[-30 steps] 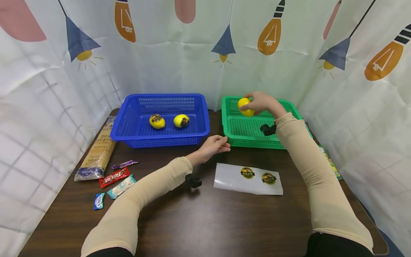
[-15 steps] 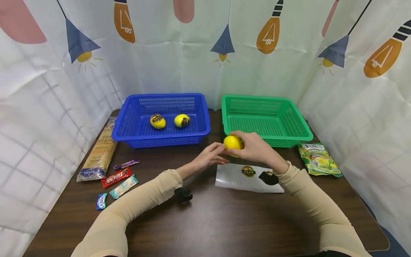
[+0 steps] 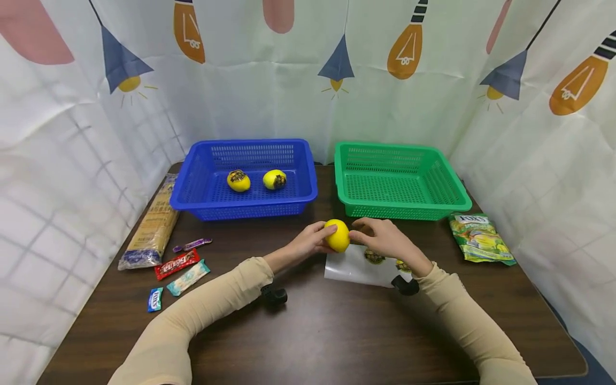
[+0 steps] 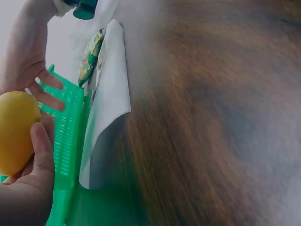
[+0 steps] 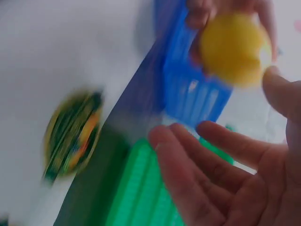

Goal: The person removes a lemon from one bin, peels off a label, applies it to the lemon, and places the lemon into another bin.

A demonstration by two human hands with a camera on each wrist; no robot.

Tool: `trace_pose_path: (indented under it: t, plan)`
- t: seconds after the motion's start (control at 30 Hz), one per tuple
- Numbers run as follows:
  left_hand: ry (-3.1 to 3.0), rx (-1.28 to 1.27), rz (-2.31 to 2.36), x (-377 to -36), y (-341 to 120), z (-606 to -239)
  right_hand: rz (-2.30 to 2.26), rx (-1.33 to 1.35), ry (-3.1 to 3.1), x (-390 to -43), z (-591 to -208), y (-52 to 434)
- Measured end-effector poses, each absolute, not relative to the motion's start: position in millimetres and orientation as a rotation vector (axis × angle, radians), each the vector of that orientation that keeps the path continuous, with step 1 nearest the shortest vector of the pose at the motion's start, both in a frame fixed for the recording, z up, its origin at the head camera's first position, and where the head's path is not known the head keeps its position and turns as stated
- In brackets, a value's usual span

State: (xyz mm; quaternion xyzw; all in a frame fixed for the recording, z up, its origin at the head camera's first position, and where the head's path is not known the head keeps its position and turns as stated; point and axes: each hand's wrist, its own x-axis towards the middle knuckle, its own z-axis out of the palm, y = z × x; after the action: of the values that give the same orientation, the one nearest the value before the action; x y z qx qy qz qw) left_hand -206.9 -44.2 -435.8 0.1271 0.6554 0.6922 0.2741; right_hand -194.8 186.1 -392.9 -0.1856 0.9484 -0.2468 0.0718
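Above the sticker sheet, left hand holds lemon; right wrist view reveals right hand spread open.

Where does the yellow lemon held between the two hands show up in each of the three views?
Head: the yellow lemon sits at centre, above the sticker sheet, held by the left hand.
Left wrist: the lemon is at the left edge, under the thumb.
Right wrist: the lemon is at upper right, blurred.
Shared landmark: the green basket.
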Motion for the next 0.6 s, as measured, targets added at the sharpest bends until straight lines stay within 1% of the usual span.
trace_pose_path:
  t: [0.2,0.6]
  plan:
    - [1.766,0.307,1.839,-207,-46,-440,-0.593,-0.46,2.863,-202,-404,210]
    - [1.738,0.32,1.812,-205,-48,-448,-0.434,-0.533,2.763,-207,-424,222]
